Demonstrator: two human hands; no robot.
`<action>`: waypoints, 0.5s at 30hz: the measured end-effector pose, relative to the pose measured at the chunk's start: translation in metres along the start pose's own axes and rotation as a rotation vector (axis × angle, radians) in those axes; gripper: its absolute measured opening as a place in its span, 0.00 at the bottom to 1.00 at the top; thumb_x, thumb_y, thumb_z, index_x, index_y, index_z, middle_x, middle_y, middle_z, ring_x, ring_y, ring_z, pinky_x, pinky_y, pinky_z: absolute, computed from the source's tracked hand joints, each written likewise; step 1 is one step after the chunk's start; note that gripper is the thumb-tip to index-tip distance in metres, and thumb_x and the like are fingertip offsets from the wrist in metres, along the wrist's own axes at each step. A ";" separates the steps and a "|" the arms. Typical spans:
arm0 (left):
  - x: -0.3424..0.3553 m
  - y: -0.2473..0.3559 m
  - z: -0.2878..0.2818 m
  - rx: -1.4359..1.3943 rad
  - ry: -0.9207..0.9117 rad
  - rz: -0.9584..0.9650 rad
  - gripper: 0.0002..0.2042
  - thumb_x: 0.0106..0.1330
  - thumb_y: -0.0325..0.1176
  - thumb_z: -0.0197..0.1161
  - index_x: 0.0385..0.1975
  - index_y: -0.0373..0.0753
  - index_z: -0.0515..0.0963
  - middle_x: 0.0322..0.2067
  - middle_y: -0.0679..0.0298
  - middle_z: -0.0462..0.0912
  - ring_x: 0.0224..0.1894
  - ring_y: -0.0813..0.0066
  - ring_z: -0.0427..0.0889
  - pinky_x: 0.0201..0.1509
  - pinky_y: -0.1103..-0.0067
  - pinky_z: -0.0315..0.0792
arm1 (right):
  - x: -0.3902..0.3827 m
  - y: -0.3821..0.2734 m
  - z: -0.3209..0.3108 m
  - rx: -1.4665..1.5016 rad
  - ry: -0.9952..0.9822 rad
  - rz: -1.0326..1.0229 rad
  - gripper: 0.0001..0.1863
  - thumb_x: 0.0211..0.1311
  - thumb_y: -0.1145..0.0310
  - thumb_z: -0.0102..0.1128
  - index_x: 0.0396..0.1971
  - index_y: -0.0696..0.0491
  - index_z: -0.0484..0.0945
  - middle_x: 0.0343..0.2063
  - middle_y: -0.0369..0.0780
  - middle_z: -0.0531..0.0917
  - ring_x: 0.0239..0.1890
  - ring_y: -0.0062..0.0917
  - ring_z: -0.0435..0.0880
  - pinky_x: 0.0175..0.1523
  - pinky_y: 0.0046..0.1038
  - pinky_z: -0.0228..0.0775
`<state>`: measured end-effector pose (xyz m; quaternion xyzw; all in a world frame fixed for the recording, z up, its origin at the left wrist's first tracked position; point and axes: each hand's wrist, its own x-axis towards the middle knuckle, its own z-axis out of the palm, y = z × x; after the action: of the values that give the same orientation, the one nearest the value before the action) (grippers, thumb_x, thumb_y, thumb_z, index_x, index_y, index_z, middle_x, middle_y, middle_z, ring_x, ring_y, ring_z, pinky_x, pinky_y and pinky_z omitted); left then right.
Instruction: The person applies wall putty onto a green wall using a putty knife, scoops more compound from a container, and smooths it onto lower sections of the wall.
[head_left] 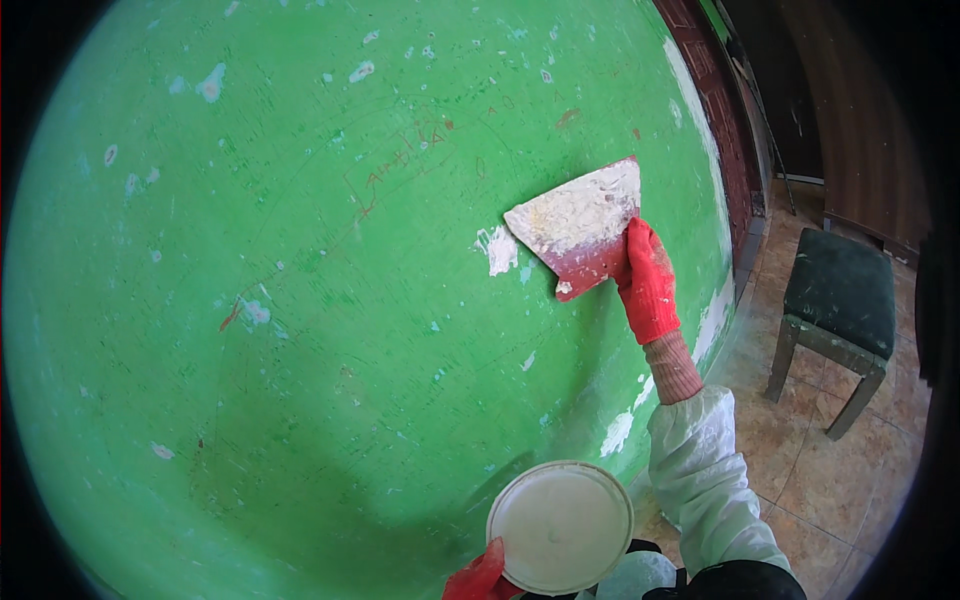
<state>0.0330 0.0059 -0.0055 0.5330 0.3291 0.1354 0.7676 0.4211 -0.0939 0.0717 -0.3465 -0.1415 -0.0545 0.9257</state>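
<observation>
My right hand [648, 285], in a red knit glove, is closed round a wide red putty knife [592, 262]. Thick white putty [585, 208] coats much of its blade. The blade's left corner is at the green wall [330, 330], beside a small fresh white patch [500, 250]; whether it touches the wall, I cannot tell. Low in the view, my left hand [478, 576], also red-gloved and partly cut off, grips the edge of a round, pale plastic lid or shallow tub [560, 525]. Its face looks flat and whitish.
Chips, scratches and reddish scribbles [400, 160] mark the wall. White patches [618, 432] run along its right edge. To the right, a stool [840, 290] with a dark seat stands on a tiled floor [800, 480]. Behind it are a dark red door [715, 100] and brown wooden furniture [870, 130].
</observation>
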 end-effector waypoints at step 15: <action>-0.004 0.008 0.008 0.089 0.052 -0.012 0.22 0.70 0.47 0.57 0.50 0.32 0.76 0.42 0.61 0.83 0.42 0.76 0.83 0.45 0.77 0.79 | -0.003 0.001 0.000 -0.063 0.047 -0.012 0.20 0.68 0.45 0.51 0.39 0.48 0.75 0.20 0.27 0.70 0.19 0.11 0.63 0.22 0.16 0.53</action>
<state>0.0360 0.0008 0.0048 0.5611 0.3577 0.1298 0.7351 0.4185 -0.0936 0.0700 -0.3733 -0.1200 -0.0727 0.9171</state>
